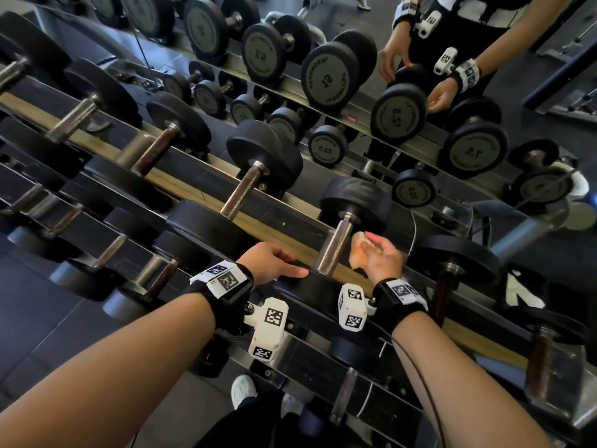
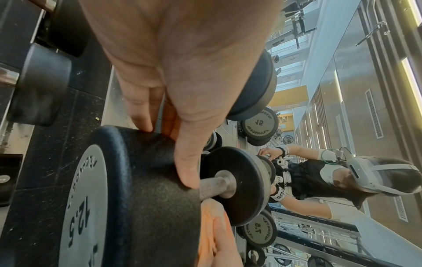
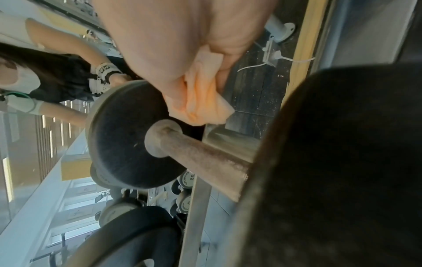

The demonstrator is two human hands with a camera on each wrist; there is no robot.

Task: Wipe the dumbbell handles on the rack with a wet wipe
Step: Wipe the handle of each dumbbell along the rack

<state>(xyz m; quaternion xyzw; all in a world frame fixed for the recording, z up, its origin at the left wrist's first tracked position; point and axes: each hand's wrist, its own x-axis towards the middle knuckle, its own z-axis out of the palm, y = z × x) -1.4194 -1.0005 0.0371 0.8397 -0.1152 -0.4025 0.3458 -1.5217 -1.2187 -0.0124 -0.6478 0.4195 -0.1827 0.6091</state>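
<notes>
A black dumbbell marked 12.5 (image 2: 148, 180) lies on the top tier of the rack, its rough metal handle (image 1: 334, 250) pointing away from me. My left hand (image 1: 284, 261) rests on its near head (image 1: 310, 286), thumb laid straight along the rubber and the other fingertips touching the head's top in the left wrist view. My right hand (image 1: 371, 245) grips a crumpled pale orange wet wipe (image 1: 357, 253) just right of the handle, apart from it. The right wrist view shows the wipe (image 3: 203, 101) hanging a little above the handle (image 3: 200, 155), near the far head (image 3: 128, 137).
More dumbbells lie on the rack to the left (image 1: 242, 189) and to the right (image 1: 449, 282), and a lower tier (image 1: 342, 399) sits close to my legs. A mirror (image 1: 329, 72) behind the rack shows the reflection of the dumbbells and of me. A white cable (image 1: 415, 227) runs behind the rack.
</notes>
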